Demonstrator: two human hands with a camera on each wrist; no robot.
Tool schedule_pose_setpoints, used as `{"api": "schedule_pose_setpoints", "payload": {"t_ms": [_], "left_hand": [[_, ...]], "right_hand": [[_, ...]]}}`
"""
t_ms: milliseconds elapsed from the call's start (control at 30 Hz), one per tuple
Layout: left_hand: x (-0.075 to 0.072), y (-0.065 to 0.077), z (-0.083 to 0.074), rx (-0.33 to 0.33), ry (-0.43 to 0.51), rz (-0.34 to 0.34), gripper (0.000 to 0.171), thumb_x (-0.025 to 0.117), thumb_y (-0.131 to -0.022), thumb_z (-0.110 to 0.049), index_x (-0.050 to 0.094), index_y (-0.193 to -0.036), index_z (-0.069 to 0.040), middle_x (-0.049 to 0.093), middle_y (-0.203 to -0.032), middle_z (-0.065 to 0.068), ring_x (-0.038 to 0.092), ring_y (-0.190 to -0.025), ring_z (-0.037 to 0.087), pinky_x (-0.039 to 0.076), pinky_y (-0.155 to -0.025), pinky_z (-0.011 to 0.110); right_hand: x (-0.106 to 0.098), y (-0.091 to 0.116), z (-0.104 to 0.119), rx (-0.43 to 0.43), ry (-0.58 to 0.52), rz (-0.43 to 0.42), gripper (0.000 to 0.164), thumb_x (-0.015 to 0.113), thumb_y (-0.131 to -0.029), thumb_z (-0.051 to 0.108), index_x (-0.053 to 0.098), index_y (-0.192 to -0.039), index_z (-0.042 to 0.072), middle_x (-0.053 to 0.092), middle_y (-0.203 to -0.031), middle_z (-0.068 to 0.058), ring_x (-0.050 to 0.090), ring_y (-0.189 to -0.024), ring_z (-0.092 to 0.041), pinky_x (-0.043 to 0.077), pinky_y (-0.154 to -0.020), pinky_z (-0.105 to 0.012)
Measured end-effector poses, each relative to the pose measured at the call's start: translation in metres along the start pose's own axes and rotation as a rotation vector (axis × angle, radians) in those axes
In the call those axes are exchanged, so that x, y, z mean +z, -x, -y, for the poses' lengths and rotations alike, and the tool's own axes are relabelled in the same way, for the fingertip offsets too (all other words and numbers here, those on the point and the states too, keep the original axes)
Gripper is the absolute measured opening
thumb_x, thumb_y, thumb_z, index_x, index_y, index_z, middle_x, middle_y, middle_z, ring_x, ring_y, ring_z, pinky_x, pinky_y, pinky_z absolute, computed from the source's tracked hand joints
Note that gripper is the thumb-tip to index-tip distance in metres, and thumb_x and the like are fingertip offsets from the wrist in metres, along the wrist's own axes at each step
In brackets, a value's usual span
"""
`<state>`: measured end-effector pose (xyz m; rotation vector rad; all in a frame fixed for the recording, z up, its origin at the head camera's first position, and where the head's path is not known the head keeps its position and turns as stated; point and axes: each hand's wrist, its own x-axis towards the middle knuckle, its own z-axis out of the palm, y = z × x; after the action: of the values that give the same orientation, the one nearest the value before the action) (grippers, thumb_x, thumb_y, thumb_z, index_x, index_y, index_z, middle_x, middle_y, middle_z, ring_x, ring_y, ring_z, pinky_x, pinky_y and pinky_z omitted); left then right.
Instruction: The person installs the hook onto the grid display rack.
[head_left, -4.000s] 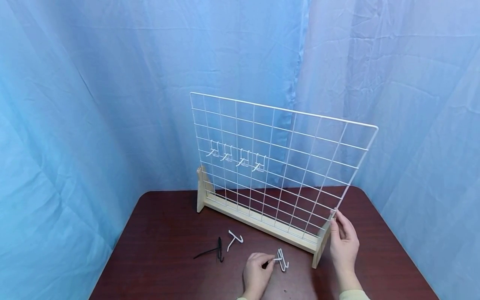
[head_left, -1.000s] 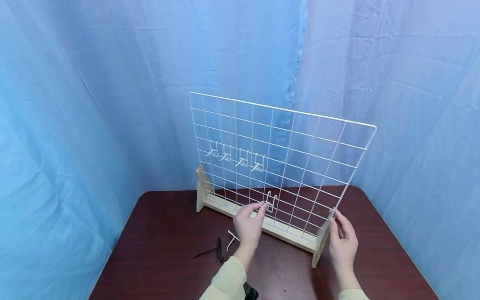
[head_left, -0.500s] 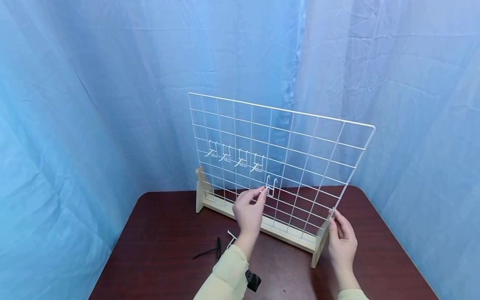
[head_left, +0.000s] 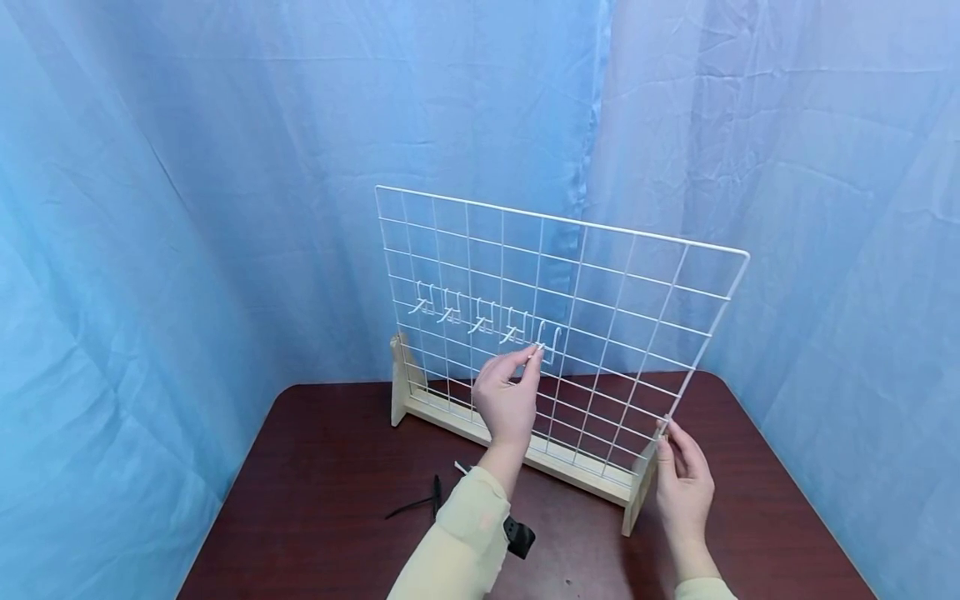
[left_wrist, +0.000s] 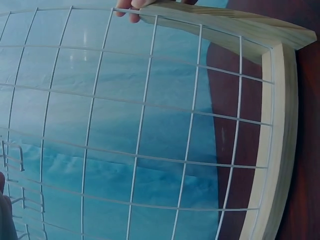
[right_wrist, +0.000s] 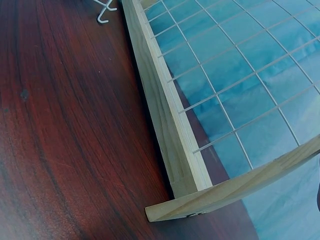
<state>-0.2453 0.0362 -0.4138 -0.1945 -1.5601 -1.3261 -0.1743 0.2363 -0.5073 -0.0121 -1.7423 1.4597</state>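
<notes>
My left hand [head_left: 510, 400] pinches a white wire hook [head_left: 556, 337] by its prong, up against the white wire grid panel [head_left: 600, 308]. This hook is just right of a row of several similar white hooks [head_left: 480, 321] hanging on the grid. Only a dark edge of the left hand [left_wrist: 6, 215] shows in the left wrist view, beside the hook [left_wrist: 13, 155]. My right hand [head_left: 685, 479] grips the right wooden end piece of the stand [head_left: 637, 492] where it meets the grid's side wire. Whether the held hook sits over a wire I cannot tell.
On the dark red table [head_left: 315, 467] lies a black hook [head_left: 411, 507], partly covered by the left sleeve [head_left: 457, 542]. A loose white hook [head_left: 462, 468] shows only its tip behind that sleeve; blue curtains [head_left: 300, 167] surround the table.
My left hand has lifted the white hook from low over the table to the grid, level with the hanging row. The right hand has kept its grip on the stand.
</notes>
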Motion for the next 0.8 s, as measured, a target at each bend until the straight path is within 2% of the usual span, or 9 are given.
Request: {"api": "schedule_pose_setpoints", "payload": {"t_ms": [200, 533, 800], "left_hand": [[0.006, -0.007, -0.004, -0.006, -0.01, -0.03, 0.009, 0.085, -0.075, -0.006, 0.081, -0.082, -0.009, 0.075, -0.078, -0.001, 0.07, -0.073, 0.015, 0.055, -0.069, 0.025], [0.013, -0.01, -0.007, -0.015, -0.032, -0.069, 0.011, 0.086, -0.073, -0.003, 0.081, -0.081, -0.009, 0.075, -0.077, 0.0, 0.07, -0.071, 0.016, 0.055, -0.069, 0.025], [0.016, -0.008, -0.007, -0.049, -0.066, -0.047, 0.009, 0.086, -0.074, -0.007, 0.081, -0.082, -0.01, 0.075, -0.078, 0.0, 0.07, -0.071, 0.016, 0.054, -0.068, 0.025]], "right_hand": [[0.0, 0.0, 0.0, 0.012, -0.009, 0.0, 0.031, 0.056, -0.094, -0.013, 0.059, -0.125, -0.014, 0.067, -0.122, -0.008, 0.062, -0.107, 0.002, 0.047, -0.09, -0.013], [0.001, 0.0, 0.002, 0.014, 0.012, -0.008, 0.032, 0.056, -0.094, -0.013, 0.061, -0.126, -0.011, 0.067, -0.12, -0.005, 0.061, -0.107, 0.004, 0.047, -0.09, -0.013], [0.001, 0.001, 0.002, 0.017, 0.026, -0.007, 0.033, 0.056, -0.094, -0.013, 0.062, -0.126, -0.008, 0.066, -0.122, -0.011, 0.061, -0.107, 0.002, 0.047, -0.09, -0.013]]}}
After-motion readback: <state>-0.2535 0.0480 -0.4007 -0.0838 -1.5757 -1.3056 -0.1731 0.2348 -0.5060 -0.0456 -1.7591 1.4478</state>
